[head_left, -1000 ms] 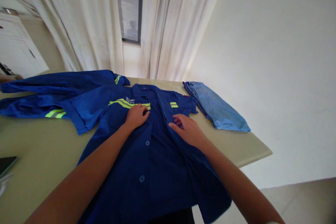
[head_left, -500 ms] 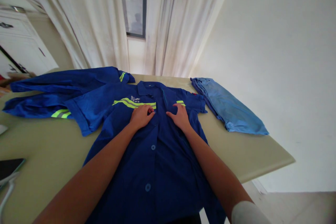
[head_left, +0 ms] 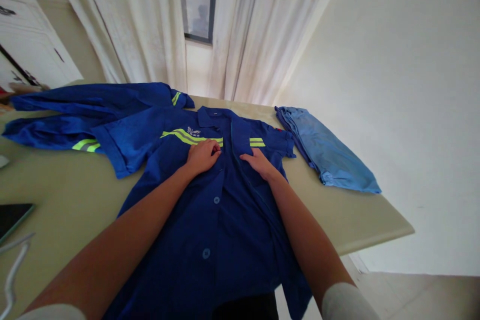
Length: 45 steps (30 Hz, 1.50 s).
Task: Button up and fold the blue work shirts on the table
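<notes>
A dark blue short-sleeved work shirt [head_left: 187, 230] with yellow-and-grey reflective bands lies front up, its collar at the far end and its front undone. My left hand [head_left: 204, 155] is closed in a pinch on the buttoned edge, just below the chest band. My right hand [head_left: 258, 161] grips the opposite front panel at its edge, thumb on top and fingers partly hidden by the cloth. Two buttons show on the near part of the left edge. The lower right panel is folded outward and hangs past the table's near edge.
Blue trousers or another garment with reflective bands [head_left: 86, 115] lie at the left. A folded light blue garment [head_left: 330, 152] rests on the right of the table [head_left: 360, 225]. A dark flat device [head_left: 14, 217] and a white cable [head_left: 14, 275] are at the left edge. Curtains [head_left: 146, 25] hang behind.
My right hand has closed on the right front panel and shifted it outward, showing more of its reflective band. My left hand stays at the buttoned edge. The view has tilted slightly.
</notes>
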### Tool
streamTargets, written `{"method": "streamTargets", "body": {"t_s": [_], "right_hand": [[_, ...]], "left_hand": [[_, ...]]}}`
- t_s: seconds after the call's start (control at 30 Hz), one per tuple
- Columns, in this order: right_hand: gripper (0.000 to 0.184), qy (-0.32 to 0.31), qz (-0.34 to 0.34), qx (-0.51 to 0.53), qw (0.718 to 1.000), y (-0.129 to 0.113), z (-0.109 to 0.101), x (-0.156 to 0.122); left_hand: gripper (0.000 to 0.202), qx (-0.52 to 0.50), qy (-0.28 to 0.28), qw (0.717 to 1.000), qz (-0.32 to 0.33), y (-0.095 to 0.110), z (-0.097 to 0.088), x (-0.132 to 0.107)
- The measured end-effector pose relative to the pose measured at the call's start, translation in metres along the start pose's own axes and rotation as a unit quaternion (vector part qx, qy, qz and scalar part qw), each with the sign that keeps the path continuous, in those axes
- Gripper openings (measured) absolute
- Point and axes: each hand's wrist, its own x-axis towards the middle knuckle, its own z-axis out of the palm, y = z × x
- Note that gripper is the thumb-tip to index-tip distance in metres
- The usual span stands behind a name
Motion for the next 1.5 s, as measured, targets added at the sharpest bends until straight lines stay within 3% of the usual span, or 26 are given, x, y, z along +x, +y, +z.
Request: {"method": "streamTargets", "body": {"t_s": [0.1,0.2,0.43,0.5,0.6,0.7,0.87,1.17,1.27,1.43,1.5], "right_hand": [[0.034,0.048,0.038,0.030,0.998,0.003,-0.001,0.007],[0.037,0.081,0.027,0.039,0.996,0.005,-0.003,0.010],[0.037,0.086,0.022,0.090,0.992,0.004,-0.001,0.012],[0.034,0.118,0.014,0.038,0.992,0.000,0.002,0.018],[0.023,0.167,-0.051,-0.146,0.974,-0.012,0.012,0.026],[0.019,0.146,-0.126,-0.289,0.938,-0.021,0.035,0.028],[0.020,0.108,-0.124,-0.322,0.932,-0.012,0.068,0.023],[0.017,0.100,-0.131,-0.234,0.958,0.002,0.058,0.025],[0.017,0.076,-0.141,-0.225,0.961,0.001,0.059,0.025],[0.018,0.078,-0.152,-0.237,0.956,0.004,0.062,0.027],[0.018,0.083,-0.152,-0.259,0.950,0.005,0.063,0.027]], "left_hand": [[0.010,-0.010,0.010,0.998,-0.054,0.015,0.003,-0.005],[0.011,-0.013,0.031,0.998,-0.047,0.026,0.006,-0.010],[0.010,-0.077,0.043,0.993,-0.076,0.026,0.002,-0.011],[0.010,-0.082,0.042,0.992,-0.084,0.026,0.002,-0.010],[0.010,-0.087,0.045,0.991,-0.092,0.025,0.002,-0.009],[0.011,-0.066,0.028,0.994,-0.087,0.022,0.004,-0.006],[0.013,-0.059,0.023,0.992,-0.108,0.017,0.005,-0.003],[0.012,-0.080,0.031,0.990,-0.111,0.016,0.002,-0.005],[0.012,-0.068,0.053,0.993,-0.085,0.015,0.004,-0.007],[0.012,0.017,0.065,0.997,0.032,0.013,0.011,-0.010],[0.013,0.024,0.060,0.997,0.050,0.013,0.013,-0.010]]}}
